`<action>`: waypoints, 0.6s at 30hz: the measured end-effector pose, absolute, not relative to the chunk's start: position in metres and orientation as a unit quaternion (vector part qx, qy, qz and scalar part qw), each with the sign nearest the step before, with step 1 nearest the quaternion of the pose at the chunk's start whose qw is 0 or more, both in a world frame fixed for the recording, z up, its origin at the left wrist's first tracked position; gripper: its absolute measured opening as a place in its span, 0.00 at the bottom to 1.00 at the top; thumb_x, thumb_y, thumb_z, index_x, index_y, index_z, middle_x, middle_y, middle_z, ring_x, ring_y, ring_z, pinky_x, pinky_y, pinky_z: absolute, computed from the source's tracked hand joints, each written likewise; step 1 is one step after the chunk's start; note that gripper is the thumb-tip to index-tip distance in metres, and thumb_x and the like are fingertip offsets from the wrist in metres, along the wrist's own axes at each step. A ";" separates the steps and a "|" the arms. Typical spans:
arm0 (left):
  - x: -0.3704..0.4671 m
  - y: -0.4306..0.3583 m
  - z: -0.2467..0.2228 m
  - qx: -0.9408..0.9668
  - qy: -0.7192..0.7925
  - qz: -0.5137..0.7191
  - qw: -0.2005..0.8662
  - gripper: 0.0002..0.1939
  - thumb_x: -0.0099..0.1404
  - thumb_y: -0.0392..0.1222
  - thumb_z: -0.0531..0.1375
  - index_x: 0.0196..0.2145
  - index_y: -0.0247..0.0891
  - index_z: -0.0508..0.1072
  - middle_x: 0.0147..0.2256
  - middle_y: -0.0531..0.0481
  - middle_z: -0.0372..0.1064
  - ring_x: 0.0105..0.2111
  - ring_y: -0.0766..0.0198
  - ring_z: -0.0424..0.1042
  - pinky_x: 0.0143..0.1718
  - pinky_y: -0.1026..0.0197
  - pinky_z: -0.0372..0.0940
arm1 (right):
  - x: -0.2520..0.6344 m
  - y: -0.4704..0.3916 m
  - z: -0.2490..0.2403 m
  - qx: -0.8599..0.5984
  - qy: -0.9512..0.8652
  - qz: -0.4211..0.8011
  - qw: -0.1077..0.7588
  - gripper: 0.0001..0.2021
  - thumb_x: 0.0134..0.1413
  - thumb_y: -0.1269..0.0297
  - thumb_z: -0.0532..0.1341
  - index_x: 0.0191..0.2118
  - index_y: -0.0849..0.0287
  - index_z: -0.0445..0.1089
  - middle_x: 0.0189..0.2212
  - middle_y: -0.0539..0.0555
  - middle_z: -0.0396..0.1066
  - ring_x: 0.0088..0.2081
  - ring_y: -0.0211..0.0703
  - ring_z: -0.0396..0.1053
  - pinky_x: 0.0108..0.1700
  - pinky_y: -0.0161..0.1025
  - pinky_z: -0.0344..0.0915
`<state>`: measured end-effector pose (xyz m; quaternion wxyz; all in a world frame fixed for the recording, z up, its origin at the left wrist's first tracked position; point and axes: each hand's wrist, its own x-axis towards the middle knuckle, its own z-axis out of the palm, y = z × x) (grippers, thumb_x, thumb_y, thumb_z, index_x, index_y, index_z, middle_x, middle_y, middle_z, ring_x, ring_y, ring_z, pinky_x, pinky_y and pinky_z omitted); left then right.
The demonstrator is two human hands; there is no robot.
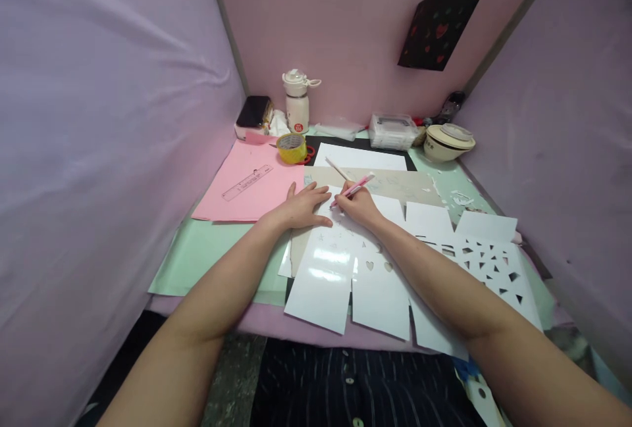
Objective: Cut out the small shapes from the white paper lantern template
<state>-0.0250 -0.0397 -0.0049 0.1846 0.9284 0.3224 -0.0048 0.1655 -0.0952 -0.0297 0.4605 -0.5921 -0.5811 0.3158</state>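
Observation:
My right hand is closed around a pink pen, its tip down at the upper left part of a white cardstock sheet. My left hand lies flat with fingers spread, its fingertips and thumb on the left edge of that sheet. Small faint shapes are drawn below the pen tip. Slits divide the cardstock into several panels; heart cutouts show in one, and many angular cutouts in the far right one. My right forearm hides part of the middle panels.
A clear ruler lies on pink paper at left. Behind my hands are a white pencil-like stick, yellow tape roll, red-handled scissors, white bottle, clear plastic box and lidded bowl. Fabric walls enclose the table.

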 end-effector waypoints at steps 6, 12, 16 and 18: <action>-0.025 -0.039 -0.005 0.927 0.321 -0.003 0.192 0.41 0.59 0.66 0.61 0.66 0.51 0.57 0.70 0.49 0.44 0.70 0.43 0.37 0.63 0.27 0.25 | 0.165 -0.094 -0.030 -0.596 -0.584 0.314 0.453 0.05 0.45 0.66 0.60 0.24 0.56 0.62 0.19 0.47 0.69 0.26 0.40 0.69 0.29 0.35 0.60; -0.024 -0.040 -0.004 0.925 0.326 -0.004 0.195 0.41 0.59 0.66 0.61 0.66 0.51 0.58 0.70 0.49 0.44 0.70 0.43 0.37 0.64 0.30 0.24 | 0.165 -0.095 -0.029 -0.597 -0.584 0.316 0.451 0.05 0.45 0.66 0.60 0.24 0.56 0.61 0.19 0.47 0.69 0.25 0.41 0.68 0.28 0.35 0.59; -0.024 -0.040 -0.003 0.925 0.326 -0.003 0.195 0.42 0.58 0.67 0.61 0.65 0.51 0.58 0.70 0.49 0.44 0.70 0.43 0.38 0.64 0.28 0.25 | 0.164 -0.096 -0.026 -0.600 -0.583 0.316 0.448 0.06 0.44 0.66 0.60 0.23 0.56 0.61 0.20 0.48 0.69 0.26 0.41 0.67 0.28 0.36 0.59; -0.024 -0.041 -0.003 0.925 0.327 -0.004 0.196 0.42 0.58 0.67 0.61 0.65 0.52 0.58 0.70 0.50 0.44 0.70 0.43 0.37 0.64 0.28 0.25 | 0.164 -0.096 -0.025 -0.601 -0.581 0.318 0.448 0.06 0.44 0.66 0.60 0.23 0.56 0.61 0.20 0.48 0.69 0.26 0.40 0.67 0.28 0.36 0.59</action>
